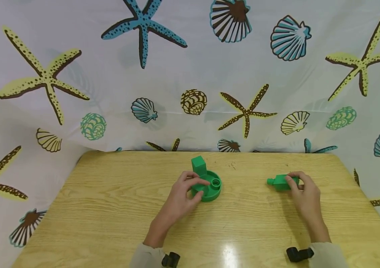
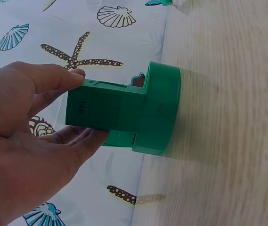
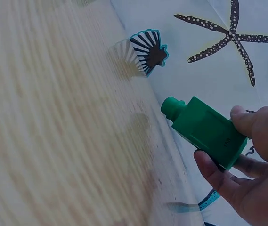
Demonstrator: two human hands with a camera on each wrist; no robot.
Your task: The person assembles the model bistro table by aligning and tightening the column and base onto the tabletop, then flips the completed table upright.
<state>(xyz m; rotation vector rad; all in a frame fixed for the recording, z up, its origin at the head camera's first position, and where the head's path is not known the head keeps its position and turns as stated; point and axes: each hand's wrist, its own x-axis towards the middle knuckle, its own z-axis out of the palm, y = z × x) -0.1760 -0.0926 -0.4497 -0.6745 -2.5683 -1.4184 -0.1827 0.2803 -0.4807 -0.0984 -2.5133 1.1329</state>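
Observation:
A round green base (image 1: 214,196) with a raised rim sits on the table, with a ring-shaped socket (image 1: 215,183) at its right side. A tall green block (image 1: 199,164) stands at the back of the base. My left hand (image 1: 182,193) is over the left part of the base. In the left wrist view its fingers and thumb pinch a rectangular green block (image 2: 103,106) that stands in the base. My right hand (image 1: 305,193) grips a green block with a round peg (image 1: 280,182) by its right end. The peg points left, towards the base.
The wood-grain table (image 1: 109,208) carries the base near its far middle. Behind it and at both sides hangs a white curtain (image 1: 170,74) printed with starfish and shells. A black wrist camera (image 1: 299,254) is strapped at the right sleeve, another (image 1: 171,259) at the left.

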